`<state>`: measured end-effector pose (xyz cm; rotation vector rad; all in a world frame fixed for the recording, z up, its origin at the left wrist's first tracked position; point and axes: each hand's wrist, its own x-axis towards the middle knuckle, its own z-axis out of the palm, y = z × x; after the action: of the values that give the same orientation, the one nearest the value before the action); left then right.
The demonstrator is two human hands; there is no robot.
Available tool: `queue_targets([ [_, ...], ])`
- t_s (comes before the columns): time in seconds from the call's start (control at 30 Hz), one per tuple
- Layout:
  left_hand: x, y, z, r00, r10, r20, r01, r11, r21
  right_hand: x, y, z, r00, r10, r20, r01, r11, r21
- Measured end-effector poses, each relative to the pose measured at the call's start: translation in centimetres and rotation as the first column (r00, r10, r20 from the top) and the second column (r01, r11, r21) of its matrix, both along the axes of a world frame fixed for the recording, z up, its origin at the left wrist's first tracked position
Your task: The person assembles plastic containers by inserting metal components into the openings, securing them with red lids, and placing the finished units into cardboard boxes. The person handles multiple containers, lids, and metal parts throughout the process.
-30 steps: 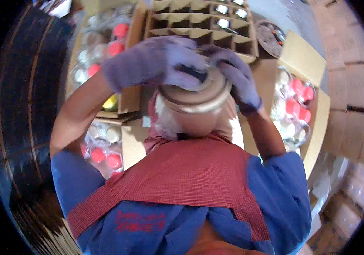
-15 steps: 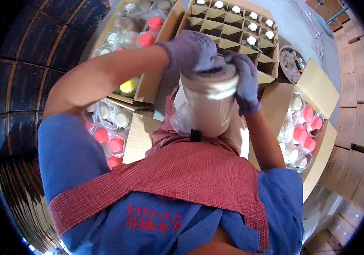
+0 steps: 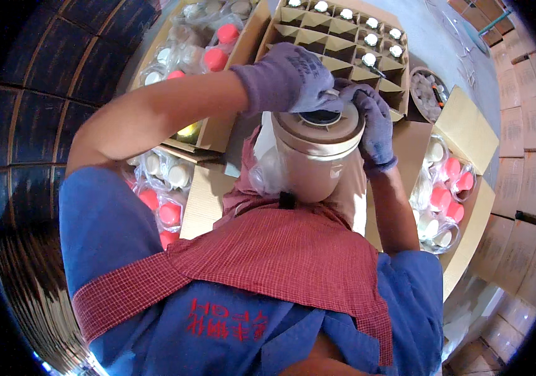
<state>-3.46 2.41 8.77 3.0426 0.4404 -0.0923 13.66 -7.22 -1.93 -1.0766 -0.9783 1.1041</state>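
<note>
A beige lidded pail [image 3: 315, 166] stands in front of me at my apron, with a round black cap [image 3: 320, 116] set in its lid. My left hand [image 3: 296, 78], in a purple-grey knit glove, lies over the far side of the lid. Its fingers are curled and pressed together at the edge of the black cap; what they pinch is hidden. My right hand [image 3: 373, 122], gloved alike, wraps round the right rim of the pail, its fingers bent toward the cap beside the left fingertips. A crumpled clear plastic bag [image 3: 268, 174] rests against the pail's left side.
Beyond the pail stands a carton with cardboard dividers [image 3: 343, 47] holding several white-capped bottles. Open cartons of bagged red- and white-capped bottles flank me, left [image 3: 243, 94] and right [image 3: 484, 216]. A round bin [image 3: 427, 94] stands far right. Stacked boxes [image 3: 42, 88] line both sides.
The pail and my right hand have shifted slightly right. My left hand has moved right and a little nearer the right one, and the lid with its black cap shows more plainly.
</note>
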Motion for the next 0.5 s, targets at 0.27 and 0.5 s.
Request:
queue_targets([
  [0.27, -1.8, -1.9, -6.2, 0.793, -0.114, 0.599, 0.052, 0.991, 0.120, 0.1, 0.8, 1.0, 0.985, -0.062, 0.164, 0.074, 0.995, -0.069],
  [0.5, -1.5, -1.1, -10.3, 0.600, 0.292, 0.745, -0.044, 0.942, -0.333, 2.8, 2.1, -0.4, 0.986, -0.127, -0.108, 0.108, 0.980, -0.168],
])
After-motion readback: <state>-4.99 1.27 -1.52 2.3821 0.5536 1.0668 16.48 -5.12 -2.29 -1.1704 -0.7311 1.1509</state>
